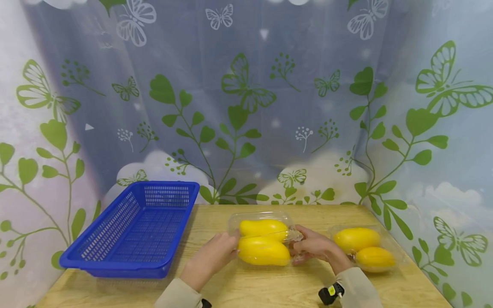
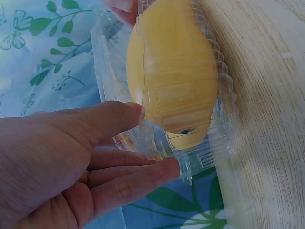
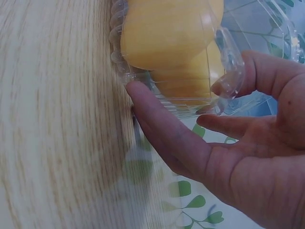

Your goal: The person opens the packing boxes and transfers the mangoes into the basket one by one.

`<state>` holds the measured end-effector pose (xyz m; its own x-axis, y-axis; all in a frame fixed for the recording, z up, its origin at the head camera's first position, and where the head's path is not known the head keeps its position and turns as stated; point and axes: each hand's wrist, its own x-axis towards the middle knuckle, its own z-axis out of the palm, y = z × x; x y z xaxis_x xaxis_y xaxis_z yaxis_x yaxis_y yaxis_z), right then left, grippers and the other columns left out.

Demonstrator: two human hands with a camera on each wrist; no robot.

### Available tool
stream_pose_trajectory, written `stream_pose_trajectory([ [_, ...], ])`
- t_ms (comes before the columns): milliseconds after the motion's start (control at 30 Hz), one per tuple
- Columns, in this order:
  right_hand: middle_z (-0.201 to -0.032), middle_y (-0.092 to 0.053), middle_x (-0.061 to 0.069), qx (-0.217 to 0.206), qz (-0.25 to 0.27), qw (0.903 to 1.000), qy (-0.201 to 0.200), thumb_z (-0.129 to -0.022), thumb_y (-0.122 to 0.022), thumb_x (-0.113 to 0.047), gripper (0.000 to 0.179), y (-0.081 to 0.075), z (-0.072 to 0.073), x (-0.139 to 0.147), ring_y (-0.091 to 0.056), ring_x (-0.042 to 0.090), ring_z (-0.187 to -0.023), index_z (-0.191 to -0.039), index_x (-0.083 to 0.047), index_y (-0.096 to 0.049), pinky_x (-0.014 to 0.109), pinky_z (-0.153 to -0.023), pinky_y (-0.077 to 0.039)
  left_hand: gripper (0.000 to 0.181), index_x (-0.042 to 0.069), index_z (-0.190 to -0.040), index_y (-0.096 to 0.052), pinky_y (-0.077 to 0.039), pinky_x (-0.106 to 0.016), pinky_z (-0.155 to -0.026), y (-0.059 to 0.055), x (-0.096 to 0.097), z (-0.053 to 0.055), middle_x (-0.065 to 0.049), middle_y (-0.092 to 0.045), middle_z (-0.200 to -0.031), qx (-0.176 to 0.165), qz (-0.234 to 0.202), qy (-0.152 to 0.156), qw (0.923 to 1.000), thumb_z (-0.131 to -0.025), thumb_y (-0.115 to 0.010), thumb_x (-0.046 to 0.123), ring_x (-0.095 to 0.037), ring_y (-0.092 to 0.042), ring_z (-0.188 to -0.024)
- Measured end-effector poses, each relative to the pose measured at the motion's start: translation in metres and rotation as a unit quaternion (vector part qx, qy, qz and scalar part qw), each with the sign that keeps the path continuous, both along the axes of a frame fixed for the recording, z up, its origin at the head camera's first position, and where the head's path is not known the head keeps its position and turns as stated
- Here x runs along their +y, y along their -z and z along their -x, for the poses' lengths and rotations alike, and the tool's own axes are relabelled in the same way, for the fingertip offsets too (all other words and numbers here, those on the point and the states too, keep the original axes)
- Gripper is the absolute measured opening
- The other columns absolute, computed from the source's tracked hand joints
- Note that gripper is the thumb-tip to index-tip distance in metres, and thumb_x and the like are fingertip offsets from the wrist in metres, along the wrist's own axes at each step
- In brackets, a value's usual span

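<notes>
A clear plastic clamshell box [image 1: 262, 215] with two yellow mango-like fruits [image 1: 263, 251] sits between both hands at the middle of the table. My left hand [image 1: 215, 254] pinches its left end; in the left wrist view the thumb [image 2: 121, 117] presses on the plastic edge with the fingers underneath. At the opposite end, my right hand [image 1: 313, 244] grips the box. The right wrist view shows its thumb and a finger pinching the lid's raised edge [image 3: 231, 67], while another finger [image 3: 157, 114] reaches under the lower corner. The lid's flap stands somewhat raised from the base.
To the left stands a blue plastic basket [image 1: 169, 256] with slotted sides. Another clear box [image 1: 396, 244] holding two yellow fruits lies at the right, beside my right forearm. A patterned curtain [image 1: 246, 128] hangs behind the wooden table [image 1: 231, 295].
</notes>
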<state>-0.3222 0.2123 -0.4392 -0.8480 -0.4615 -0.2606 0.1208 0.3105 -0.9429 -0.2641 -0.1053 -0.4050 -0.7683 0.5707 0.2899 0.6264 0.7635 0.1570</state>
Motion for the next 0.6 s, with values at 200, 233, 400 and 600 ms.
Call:
stream_pose_trajectory([
  [200,-0.107,-0.054,0.019,0.010,0.003,0.9999,-0.008,-0.090,-0.055,0.002,0.091,-0.0007,0.0002,-0.0002,-0.035,0.013,-0.056,-0.164,-0.001,-0.002,0.047,-0.082,-0.064,0.034,-0.011,-0.120,-0.061,-0.039,-0.015,-0.049,0.0015,0.0000,-0.0006,-0.002,-0.060,-0.066,0.016,0.007,0.000,0.9998,-0.094,-0.073,0.007,-0.004,-0.041,-0.054],
  [233,-0.104,-0.053,0.018,0.009,0.004,0.9999,-0.010,-0.090,-0.055,0.002,0.090,-0.0009,0.0001,-0.0002,-0.036,0.013,-0.057,-0.164,-0.001,-0.003,0.047,-0.083,-0.064,0.032,-0.010,-0.119,-0.061,-0.039,-0.015,-0.049,0.0016,0.0001,-0.0007,-0.001,-0.059,-0.065,0.018,0.008,0.000,0.9998,-0.094,-0.073,0.007,-0.004,-0.041,-0.054],
  [400,-0.111,-0.055,0.020,0.009,0.008,0.9998,-0.013,-0.090,-0.055,0.003,0.092,-0.0009,-0.0015,-0.0003,-0.041,0.014,-0.060,-0.163,0.001,0.001,0.048,-0.083,-0.064,0.029,-0.010,-0.117,-0.062,-0.036,-0.016,-0.047,0.0011,0.0005,-0.0011,0.003,-0.050,-0.061,0.021,0.009,0.001,0.9997,-0.094,-0.072,0.005,-0.005,-0.037,-0.053],
  [600,-0.131,-0.051,0.039,0.003,-0.002,1.0000,-0.001,-0.088,-0.055,0.003,0.099,-0.0007,-0.0031,-0.0008,-0.059,0.018,-0.070,-0.162,0.004,0.009,0.047,-0.082,-0.064,0.037,-0.017,-0.124,-0.061,-0.024,-0.014,-0.044,0.0013,0.0005,0.0006,0.007,-0.035,-0.057,0.027,0.000,0.014,0.9995,-0.091,-0.069,-0.002,-0.003,-0.027,-0.050],
])
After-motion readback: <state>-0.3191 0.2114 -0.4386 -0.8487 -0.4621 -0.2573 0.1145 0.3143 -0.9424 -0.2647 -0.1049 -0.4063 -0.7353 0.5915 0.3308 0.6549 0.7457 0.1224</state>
